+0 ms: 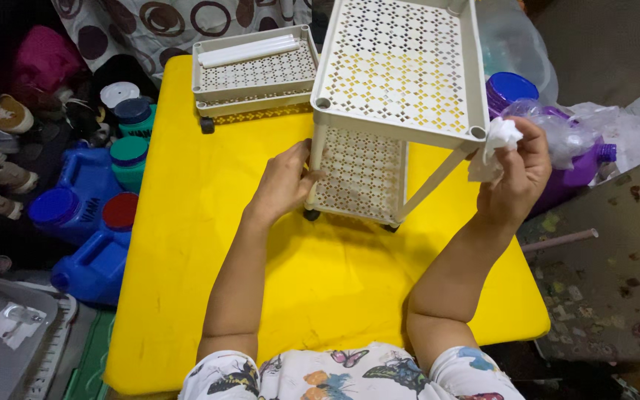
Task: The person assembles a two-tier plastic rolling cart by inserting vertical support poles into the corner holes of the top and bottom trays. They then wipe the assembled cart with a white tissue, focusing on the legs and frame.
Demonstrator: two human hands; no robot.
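Note:
A cream plastic two-tier rack (398,70) with perforated shelves and small black wheels stands on a yellow table (209,222). My left hand (283,181) grips its near left leg just above the lower shelf. My right hand (516,174) holds a crumpled white tissue (494,144) against the top shelf's near right corner. Both forearms stretch forward over the table.
A stack of matching cream shelf trays (253,70) with white rods on top lies at the table's far left. Blue jugs (87,215) and capped bottles crowd the floor on the left. A purple bottle (583,167) and clear plastic bags sit on the right, beside a stained dark surface (609,274).

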